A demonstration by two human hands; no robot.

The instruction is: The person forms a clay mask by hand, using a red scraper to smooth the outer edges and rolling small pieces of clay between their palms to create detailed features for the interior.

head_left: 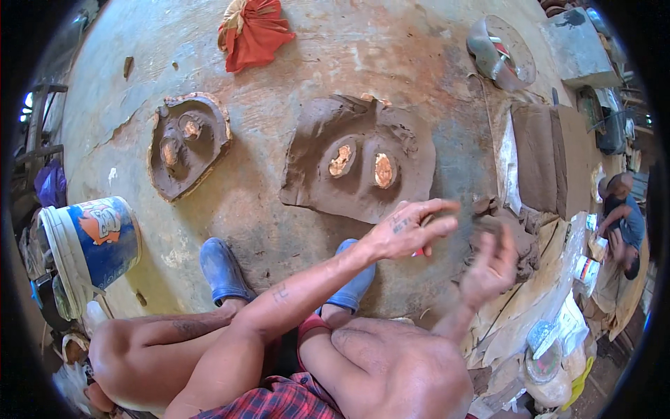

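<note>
My left hand [408, 230] reaches across to the near right corner of a clay slab [300, 178], above the floor. Its index finger and thumb point right, the other fingers curl under, and a small red end of something shows below them. My right hand [488, 269] is smeared by motion beside a heap of loose clay [520, 244]; brown clay shows at its fingertips, but whether it is held I cannot tell. The slab is draped over a mould, with two oval openings showing rough orange-tan material. Farther left lies a second, clay-lined mould [197, 171] with a pale rim and two similar openings.
A red and tan cloth bundle [255, 35] lies at the far side. A blue and white bucket [105, 241] stands left. Right are a round basin [502, 56], a thick clay block [537, 157] and crumpled sheets [520, 325]. Another person [621, 216] sits at far right.
</note>
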